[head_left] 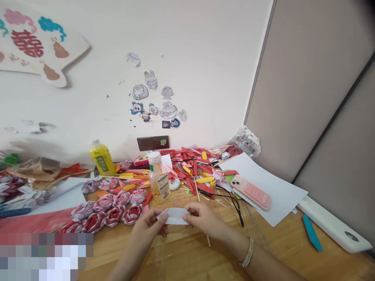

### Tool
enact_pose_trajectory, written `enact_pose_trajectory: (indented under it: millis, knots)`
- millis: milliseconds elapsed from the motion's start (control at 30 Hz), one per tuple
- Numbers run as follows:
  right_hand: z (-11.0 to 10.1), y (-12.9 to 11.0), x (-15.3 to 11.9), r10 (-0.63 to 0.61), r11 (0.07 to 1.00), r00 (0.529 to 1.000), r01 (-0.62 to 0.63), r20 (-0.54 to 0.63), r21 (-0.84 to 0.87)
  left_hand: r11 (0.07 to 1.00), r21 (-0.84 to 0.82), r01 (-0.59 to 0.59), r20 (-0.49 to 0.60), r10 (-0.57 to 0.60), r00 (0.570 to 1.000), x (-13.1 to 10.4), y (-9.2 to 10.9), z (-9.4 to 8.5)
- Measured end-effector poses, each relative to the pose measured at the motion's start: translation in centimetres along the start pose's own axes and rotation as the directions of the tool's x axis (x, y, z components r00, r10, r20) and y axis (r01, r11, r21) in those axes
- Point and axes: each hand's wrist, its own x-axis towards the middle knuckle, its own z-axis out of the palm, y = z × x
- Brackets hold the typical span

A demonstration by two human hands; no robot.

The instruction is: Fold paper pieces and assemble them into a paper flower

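A small folded piece of white paper [175, 216] is stretched between my two hands above the wooden table. My left hand [150, 226] pinches its left end, thumb on top and fingers underneath. At the right end, my right hand [202, 218] grips the paper between thumb and fingers; a bracelet circles that wrist. Just behind the paper stands a clear bottle [159, 183] with a white cap. Several pink, red and white folded paper roses [114, 215] lie to the left of my left hand.
Red, pink and yellow paper strips [187, 160] are heaped along the wall. A yellow bottle [102, 158] stands at the back left. On the right, a pink phone [252, 192] rests on white sheets [281, 191], near a teal strip [312, 233] and a long white device [334, 224].
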Motion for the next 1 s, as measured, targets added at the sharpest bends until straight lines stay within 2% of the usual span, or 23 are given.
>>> enact_pose_trajectory:
  millis: [167,433,633,733,833,1000]
  knots:
    - [-0.4,-0.1,0.1,0.015,0.999,1.000,-0.015,-0.005,0.032,0.999,0.043,0.018,0.068,-0.021,0.997,-0.1,0.0,-0.1]
    - [-0.8,-0.1,0.1,0.017,0.991,0.999,-0.022,0.034,0.134,0.968,-0.178,0.176,0.098,-0.161,0.982,-0.3,0.0,0.1]
    - [-0.4,-0.2,0.1,-0.024,0.982,0.999,0.030,-0.030,0.185,0.924,-0.310,0.224,0.122,-0.195,0.973,-0.6,0.2,0.1]
    - [-0.2,-0.4,0.0,-0.053,0.990,0.997,0.059,-0.055,0.124,0.932,-0.287,0.223,0.107,-0.200,0.974,-0.7,0.5,0.2]
    - [-0.4,-0.7,-0.2,-0.115,0.993,0.992,0.113,-0.061,-0.023,0.950,-0.240,0.202,0.105,-0.181,0.978,-0.9,0.8,0.4]
    - [-0.7,-1.2,-0.5,-0.225,0.937,0.974,0.216,-0.002,-0.275,0.976,-0.090,0.197,0.089,-0.189,0.978,-1.1,1.0,0.6]
